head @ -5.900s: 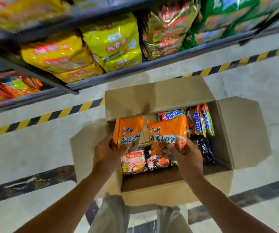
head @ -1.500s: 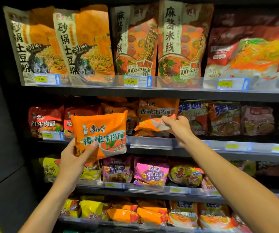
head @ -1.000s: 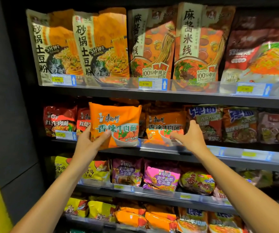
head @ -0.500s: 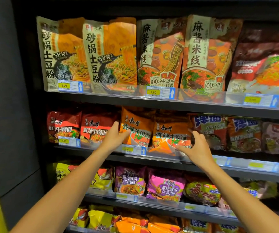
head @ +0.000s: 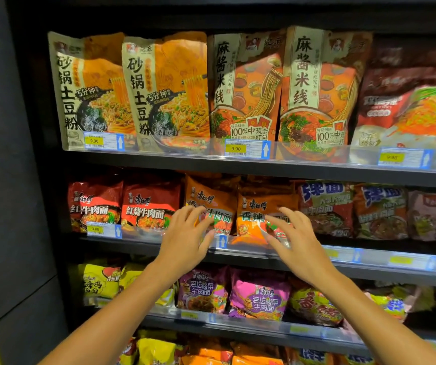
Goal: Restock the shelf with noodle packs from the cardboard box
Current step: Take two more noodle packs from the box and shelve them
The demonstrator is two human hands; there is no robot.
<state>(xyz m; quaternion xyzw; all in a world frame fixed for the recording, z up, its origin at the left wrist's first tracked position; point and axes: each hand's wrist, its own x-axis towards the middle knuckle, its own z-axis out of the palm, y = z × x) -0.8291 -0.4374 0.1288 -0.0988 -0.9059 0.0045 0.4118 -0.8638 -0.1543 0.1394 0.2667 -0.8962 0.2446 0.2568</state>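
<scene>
Left orange noodle pack (head: 211,204): we see it standing upright at mid-frame on the second shelf (head: 264,255), leaning slightly right, white and green lettering on its front.
Right orange noodle pack (head: 261,209): it stands just beside the first, touching it, its bottom edge pushed forward against the clear shelf lip.
Second shelf: we see a dark ledge crossing mid-frame, fronted by price tags.

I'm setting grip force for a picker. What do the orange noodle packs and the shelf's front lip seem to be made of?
Orange noodle packs: thin printed plastic film, by the look; glossy, with creases and crimped top seams, so likely soft and crushable.
Front lip: seemingly clear rigid plastic; the packs show through it, it glints, and it carries price tags.
Shelf boards: dark, matte, possibly painted metal; uncertain.
</scene>
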